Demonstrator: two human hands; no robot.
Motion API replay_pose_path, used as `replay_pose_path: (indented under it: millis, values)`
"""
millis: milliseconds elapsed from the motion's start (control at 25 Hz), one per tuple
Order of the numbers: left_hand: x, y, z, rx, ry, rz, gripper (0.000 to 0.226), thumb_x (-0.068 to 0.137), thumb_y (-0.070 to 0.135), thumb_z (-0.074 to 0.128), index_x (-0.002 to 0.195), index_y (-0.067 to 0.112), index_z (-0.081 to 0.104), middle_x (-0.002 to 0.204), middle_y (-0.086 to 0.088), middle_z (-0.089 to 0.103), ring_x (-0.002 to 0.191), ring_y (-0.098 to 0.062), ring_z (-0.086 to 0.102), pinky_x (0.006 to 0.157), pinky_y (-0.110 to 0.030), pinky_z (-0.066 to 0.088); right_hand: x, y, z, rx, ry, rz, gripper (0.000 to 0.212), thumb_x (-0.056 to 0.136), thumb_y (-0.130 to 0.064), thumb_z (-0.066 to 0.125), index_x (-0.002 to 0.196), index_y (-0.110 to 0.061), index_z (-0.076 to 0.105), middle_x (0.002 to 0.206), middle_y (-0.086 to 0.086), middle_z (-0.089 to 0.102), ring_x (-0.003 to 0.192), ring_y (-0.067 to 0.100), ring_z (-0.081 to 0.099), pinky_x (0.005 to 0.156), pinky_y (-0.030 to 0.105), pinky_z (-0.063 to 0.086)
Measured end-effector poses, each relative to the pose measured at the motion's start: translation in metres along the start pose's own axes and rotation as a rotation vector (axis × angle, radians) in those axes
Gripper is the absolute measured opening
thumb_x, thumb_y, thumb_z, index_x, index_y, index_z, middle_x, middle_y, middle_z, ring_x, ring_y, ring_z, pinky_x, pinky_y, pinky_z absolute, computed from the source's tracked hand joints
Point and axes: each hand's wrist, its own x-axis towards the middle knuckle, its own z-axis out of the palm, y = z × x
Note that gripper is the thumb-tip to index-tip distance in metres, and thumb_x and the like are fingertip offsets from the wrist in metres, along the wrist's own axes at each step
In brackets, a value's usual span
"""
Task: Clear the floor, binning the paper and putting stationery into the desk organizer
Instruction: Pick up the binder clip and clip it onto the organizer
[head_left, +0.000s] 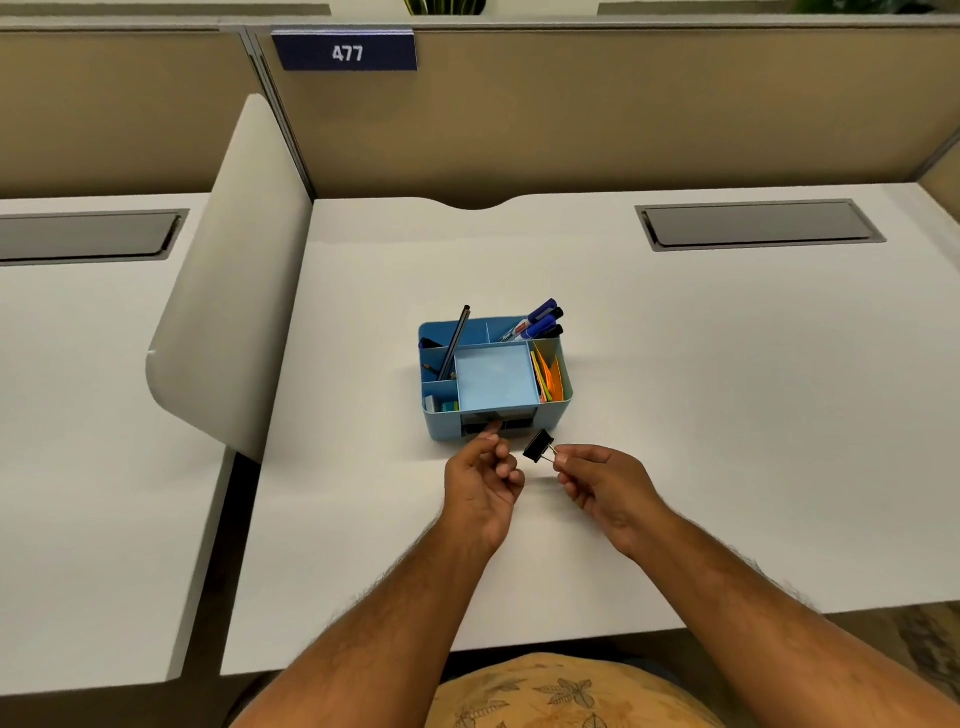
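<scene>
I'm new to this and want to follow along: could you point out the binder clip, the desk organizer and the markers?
binder clip (536, 446), head view, on its black body.
desk organizer (549, 422), head view, on its blue front wall.
markers (540, 323), head view, on the middle of the blue-capped bunch.

Head-worn view, looking steeply down, close over desk (675, 364)

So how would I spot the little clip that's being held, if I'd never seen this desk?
Find the blue desk organizer in the middle of the white desk. Just in front of its near right corner, the right hand pinches a black binder clip by its wire handle. It is the only stationery outside the organizer.
</scene>
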Motion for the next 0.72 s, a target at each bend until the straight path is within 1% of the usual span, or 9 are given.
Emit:
replay_pose_path:
  millis: [120,240,280,320,400,440,480,560,720]
  values:
    - [0.000,0.000,-0.001,0.005,0.017,0.002,0.035,0.094,0.008,0.060,0.129,0.007,0.064,0.062,-0.001,0.057,0.047,-0.010,0.046,0.046,-0.022,0.043,0.001,0.000,-0.001,0.007,-0.002,0.002,0.012,0.089,-0.001,0.077,0.097,-0.008,0.082,0.086,0.008,0.080,0.074,0.015,0.072,0.067,0.024,0.060]
    - [0.002,-0.002,-0.002,0.059,0.035,0.013,0.023,0.096,0.014,0.063,0.118,0.012,0.066,0.065,-0.001,0.060,0.048,-0.011,0.045,0.047,-0.023,0.042,0.003,-0.001,-0.001,-0.005,0.010,0.008,0.012,0.089,-0.001,0.078,0.096,-0.010,0.083,0.087,0.009,0.081,0.075,0.015,0.073,0.067,0.024,0.060]
    - [0.003,-0.001,-0.001,0.163,0.054,0.040,0.021,0.096,0.015,0.063,0.117,0.015,0.066,0.067,-0.002,0.062,0.048,-0.011,0.045,0.047,-0.024,0.042,0.004,-0.002,0.000,-0.013,0.013,0.012,0.012,0.089,-0.002,0.078,0.097,-0.010,0.083,0.087,0.008,0.082,0.076,0.015,0.073,0.067,0.024,0.060]
    - [0.003,0.000,-0.001,0.362,0.088,0.095,0.023,0.096,0.014,0.063,0.119,0.019,0.066,0.071,-0.003,0.065,0.051,-0.012,0.047,0.050,-0.025,0.043,0.004,-0.003,0.000,-0.019,0.013,0.016,0.012,0.089,-0.002,0.078,0.097,-0.010,0.083,0.087,0.008,0.082,0.077,0.016,0.073,0.067,0.024,0.060]
    - [0.003,0.002,-0.003,0.962,0.168,0.283,0.038,0.095,0.011,0.062,0.130,0.025,0.066,0.083,-0.004,0.073,0.066,-0.015,0.061,0.063,-0.029,0.052,0.006,-0.004,0.002,-0.019,0.004,0.014,0.013,0.090,-0.001,0.077,0.099,-0.009,0.082,0.088,0.009,0.081,0.077,0.016,0.072,0.067,0.024,0.060]
    - [0.001,0.004,-0.005,1.240,0.175,0.385,0.043,0.095,0.013,0.062,0.136,0.027,0.063,0.083,-0.003,0.074,0.074,-0.016,0.066,0.071,-0.030,0.056,0.006,-0.005,0.002,-0.017,-0.002,0.012,0.013,0.090,-0.001,0.077,0.100,-0.008,0.081,0.088,0.009,0.081,0.077,0.016,0.072,0.066,0.024,0.060]
    - [-0.001,0.005,-0.007,1.446,0.168,0.466,0.045,0.096,0.016,0.063,0.139,0.029,0.061,0.080,0.000,0.072,0.076,-0.015,0.067,0.075,-0.031,0.057,0.006,-0.005,0.003,-0.018,-0.005,0.011,0.013,0.090,-0.001,0.077,0.100,-0.007,0.081,0.089,0.009,0.080,0.077,0.016,0.071,0.066,0.024,0.060]
    - [-0.007,0.006,-0.011,1.661,0.156,0.564,0.044,0.096,0.022,0.063,0.138,0.034,0.061,0.071,0.005,0.065,0.070,-0.012,0.063,0.071,-0.029,0.057,0.007,-0.008,0.004,-0.024,-0.007,0.008,0.013,0.090,-0.001,0.077,0.100,-0.008,0.081,0.089,0.010,0.080,0.076,0.016,0.072,0.064,0.023,0.059]
    - [-0.012,0.001,-0.022,1.743,0.135,0.595,0.041,0.097,0.025,0.061,0.136,0.035,0.065,0.069,0.007,0.063,0.068,-0.013,0.061,0.071,-0.029,0.056,0.010,-0.013,0.009,-0.079,-0.004,0.004,0.012,0.090,-0.005,0.079,0.100,-0.011,0.081,0.092,0.009,0.081,0.077,0.017,0.071,0.060,0.023,0.059]
